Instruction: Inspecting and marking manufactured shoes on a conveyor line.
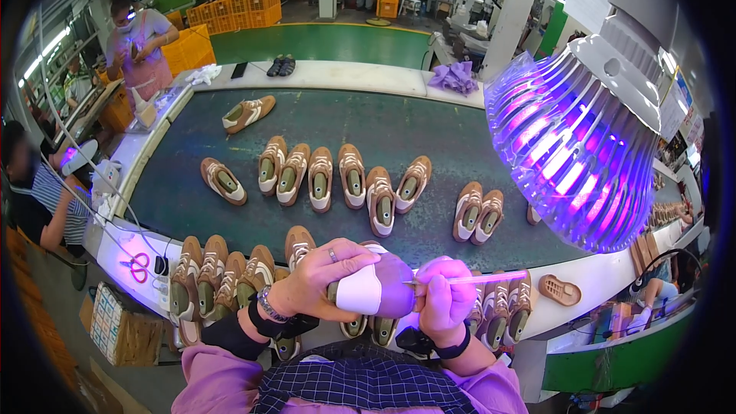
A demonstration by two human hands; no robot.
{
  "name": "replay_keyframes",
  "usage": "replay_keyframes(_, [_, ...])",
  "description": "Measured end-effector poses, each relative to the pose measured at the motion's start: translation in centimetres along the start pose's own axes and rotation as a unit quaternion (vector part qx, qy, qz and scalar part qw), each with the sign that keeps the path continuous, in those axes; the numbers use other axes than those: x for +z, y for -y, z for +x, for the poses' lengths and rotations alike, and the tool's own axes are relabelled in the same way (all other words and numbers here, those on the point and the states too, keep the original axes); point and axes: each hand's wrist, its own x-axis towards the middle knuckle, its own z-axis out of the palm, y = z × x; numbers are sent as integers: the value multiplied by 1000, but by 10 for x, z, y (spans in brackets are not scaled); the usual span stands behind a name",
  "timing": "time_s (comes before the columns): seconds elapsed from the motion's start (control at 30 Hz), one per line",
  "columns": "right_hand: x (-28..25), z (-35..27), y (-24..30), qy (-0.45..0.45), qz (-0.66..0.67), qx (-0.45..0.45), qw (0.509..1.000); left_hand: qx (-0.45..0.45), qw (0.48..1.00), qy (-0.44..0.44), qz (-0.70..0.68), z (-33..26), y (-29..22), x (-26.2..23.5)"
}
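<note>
Shoe (387, 288) in hand, a person works above the middle of the table's (391, 119) near edge, left hand (326, 277) wrapped around the piece, right hand (445, 297) pinching a slim, pen-like tool (491, 277) whose tip points at the violet-lit surface. Good work here would seem to call for a firm left hold with fingers clear of the tip, light and even strokes, and small turns of the shoe rather than wide swings of the tool. Bracing the right hand against the piece should steady the line; a slip could mark the white panel (359, 291).

Whether the tip touches or merely hovers is hard to make out, and the right fingers mask that end of the shoe, leaving toe or heel uncertain. The left hand covers much of the near-side shape. Along the near edge, a row of brown shoes (213, 267) disappears partly behind hands and forearms. At right, a ribbed lamp (583, 146) blocks the table's far right corner and cuts off a lone shoe (532, 215).
</note>
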Motion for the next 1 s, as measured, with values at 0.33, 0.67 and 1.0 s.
replay_keyframes(0.33, [-5,1,-1,12,0,-52,999,-27,1000,-12,1,2,-1,6])
replay_keyframes(0.67, [-5,1,2,-5,22,-25,999,-31,999,-16,-2,6,-3,10])
replay_keyframes(1.0, [-13,-3,-4,-5,4,-61,998,-74,997,-11,-28,9,-7,14])
